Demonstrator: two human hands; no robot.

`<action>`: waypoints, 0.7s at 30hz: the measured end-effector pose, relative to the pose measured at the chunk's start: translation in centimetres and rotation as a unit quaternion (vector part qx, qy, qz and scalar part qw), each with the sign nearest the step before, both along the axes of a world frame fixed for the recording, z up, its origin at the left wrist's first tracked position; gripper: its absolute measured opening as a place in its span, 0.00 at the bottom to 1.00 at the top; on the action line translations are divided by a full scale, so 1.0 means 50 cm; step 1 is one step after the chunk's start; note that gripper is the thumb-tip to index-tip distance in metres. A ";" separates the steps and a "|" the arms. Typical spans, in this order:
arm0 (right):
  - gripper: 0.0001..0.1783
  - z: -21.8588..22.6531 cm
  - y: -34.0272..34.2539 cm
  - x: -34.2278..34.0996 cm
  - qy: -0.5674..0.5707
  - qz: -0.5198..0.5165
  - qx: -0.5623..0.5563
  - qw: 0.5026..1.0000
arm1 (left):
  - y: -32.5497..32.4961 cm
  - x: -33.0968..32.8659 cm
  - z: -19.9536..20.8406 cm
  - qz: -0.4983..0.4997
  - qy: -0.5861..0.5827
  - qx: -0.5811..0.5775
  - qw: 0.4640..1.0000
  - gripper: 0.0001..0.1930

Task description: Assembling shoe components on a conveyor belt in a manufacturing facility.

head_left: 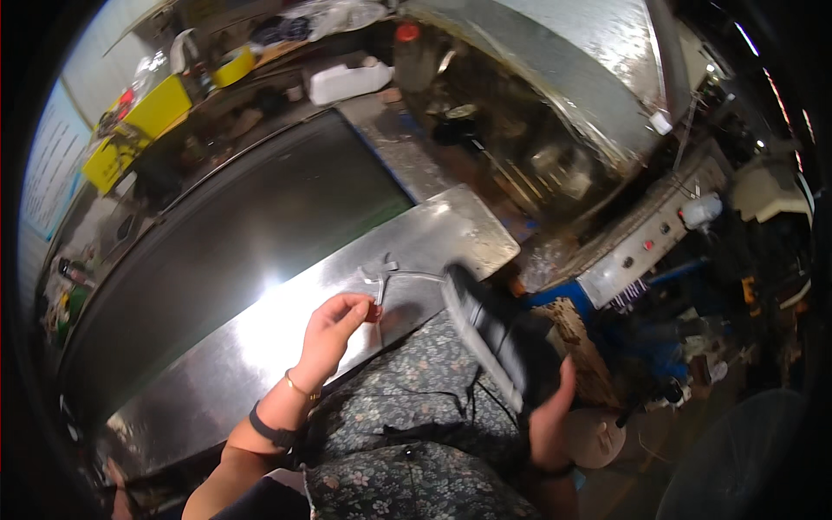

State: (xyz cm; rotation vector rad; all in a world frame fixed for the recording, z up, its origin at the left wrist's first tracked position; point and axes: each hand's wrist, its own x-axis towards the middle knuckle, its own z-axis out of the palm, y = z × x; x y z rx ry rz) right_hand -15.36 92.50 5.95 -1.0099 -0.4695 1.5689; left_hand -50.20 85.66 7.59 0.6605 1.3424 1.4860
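Observation:
My right hand grips one end of a black shoe with a pale grey edge, tilted over my lap and smeared by motion. From its far end a thin pale strip runs left to a loose tangle over the metal ledge. My left hand is closed in a pinch beside that tangle, thumb against fingers. A light strand and a small reddish bit show at its fingertips; what exactly it grips is too small to be sure of.
Beyond the ledge lies a wide dark belt. Yellow bins and a white container stand behind it. To the right are a grimy machine hollow, a control panel with buttons, and a round stool. Another person's limb shows lower left.

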 end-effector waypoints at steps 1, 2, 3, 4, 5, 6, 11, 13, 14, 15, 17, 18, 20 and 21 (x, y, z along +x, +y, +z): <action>0.28 -0.017 0.090 -0.011 0.077 0.028 -0.012 0.997 | -0.003 -0.018 0.012 0.004 -0.023 -0.004 1.000 0.12; 0.28 -0.030 0.183 -0.050 0.006 -0.023 0.016 1.000 | -0.012 -0.034 0.031 0.019 -0.055 0.002 0.998 0.13; 0.28 0.007 0.262 -0.100 -0.076 0.003 0.045 0.996 | -0.015 -0.048 0.039 0.039 -0.101 0.004 0.994 0.13; 0.30 -0.026 0.348 -0.114 -0.084 0.048 0.176 0.980 | -0.018 -0.056 0.052 0.055 -0.144 0.010 0.988 0.14; 0.27 -0.047 0.426 -0.152 -0.160 0.072 0.222 0.959 | -0.026 -0.067 0.056 0.064 -0.168 0.024 0.983 0.14; 0.25 -0.071 0.486 -0.179 -0.238 0.088 0.270 0.929 | -0.028 -0.074 0.058 0.066 -0.195 0.041 0.978 0.14; 0.20 -0.181 0.421 -0.303 -0.223 0.312 0.240 0.892 | -0.078 -0.091 0.065 0.094 -0.242 0.032 0.965 0.13; 0.15 -0.137 0.250 -0.341 -0.177 0.441 0.215 0.853 | -0.112 -0.099 0.051 0.086 -0.332 0.063 0.937 0.17; 0.16 -0.113 0.173 -0.333 -0.220 0.477 0.179 0.832 | -0.116 -0.102 0.039 0.072 -0.377 0.076 0.920 0.19; 0.13 -0.125 0.112 -0.311 -0.228 0.483 0.206 0.820 | -0.115 -0.102 0.027 0.068 -0.376 0.072 0.921 0.19; 0.10 -0.117 0.029 -0.277 -0.280 0.475 0.245 0.797 | -0.114 -0.096 0.013 0.025 -0.485 0.112 0.867 0.31; 0.09 -0.112 0.001 -0.267 -0.333 0.467 0.286 0.767 | -0.111 -0.085 0.027 0.019 -0.483 0.105 0.869 0.31; 0.07 -0.116 -0.024 -0.270 -0.357 0.388 0.363 0.768 | -0.107 -0.055 0.061 -0.032 -0.545 0.164 0.822 0.36; 0.07 -0.118 -0.027 -0.273 -0.381 0.310 0.439 0.752 | -0.103 -0.043 0.075 -0.090 -0.586 0.223 0.774 0.44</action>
